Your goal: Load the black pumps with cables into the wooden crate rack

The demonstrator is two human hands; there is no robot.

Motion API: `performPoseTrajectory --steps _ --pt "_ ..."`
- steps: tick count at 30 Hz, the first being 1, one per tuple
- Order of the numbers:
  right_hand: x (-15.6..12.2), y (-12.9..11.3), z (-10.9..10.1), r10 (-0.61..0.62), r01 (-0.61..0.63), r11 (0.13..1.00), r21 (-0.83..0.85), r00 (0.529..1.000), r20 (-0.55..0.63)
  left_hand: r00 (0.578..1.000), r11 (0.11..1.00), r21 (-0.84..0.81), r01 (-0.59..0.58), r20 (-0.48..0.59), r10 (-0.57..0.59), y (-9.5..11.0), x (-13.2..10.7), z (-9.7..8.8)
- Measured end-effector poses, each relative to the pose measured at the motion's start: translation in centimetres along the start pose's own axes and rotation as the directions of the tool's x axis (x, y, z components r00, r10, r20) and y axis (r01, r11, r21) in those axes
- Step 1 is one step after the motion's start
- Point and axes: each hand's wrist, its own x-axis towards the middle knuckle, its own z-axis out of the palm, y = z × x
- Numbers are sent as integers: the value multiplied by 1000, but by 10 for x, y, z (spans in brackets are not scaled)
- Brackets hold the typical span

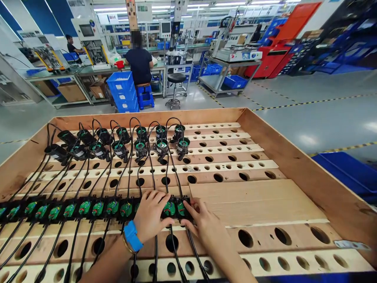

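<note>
A row of black housings with green circuit boards and coloured wires (112, 207) runs across a wooden rack, black cables leaving both sides. My left hand (151, 212), a blue band at its wrist, closes over the row, thumb and fingers along the near and far edges of a housing (169, 208) close to the right end. The rightmost housing (181, 209) lies between the thumb and fingers of my right hand (202, 220). The left palm hides some units. Farther back, two rows of black cylindrical parts (140, 148) stand in the rack, joined to cables.
Raised wooden walls (288, 157) edge the rack. Its slats (235, 167) have many round holes, and a flat cardboard-coloured panel (253, 200) lies right of my hands. A blue bin (347, 173) sits outside on the right. Beyond are stacked blue crates (122, 90) and a seated person (139, 63).
</note>
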Motion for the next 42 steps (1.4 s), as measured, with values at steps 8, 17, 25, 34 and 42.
performPoseTrajectory --steps 8,17,25,34,42 --pt "20 -16 -27 -176 189 975 121 978 -109 1000 999 -37 12 29 -11 2 2 -1" --pt "39 -28 -16 -191 186 972 146 981 22 1000 997 -79 10 15 -9 2 4 -1" --pt "18 4 -32 -87 120 899 421 992 -95 1000 999 -51 -16 14 17 -1 1 0" --pt "42 -15 -46 216 -261 949 174 946 243 1000 998 -58 -9 12 10 -2 1 0" --pt "29 6 -18 115 -141 936 324 989 97 999 995 -100 -27 -49 22 -3 2 2"
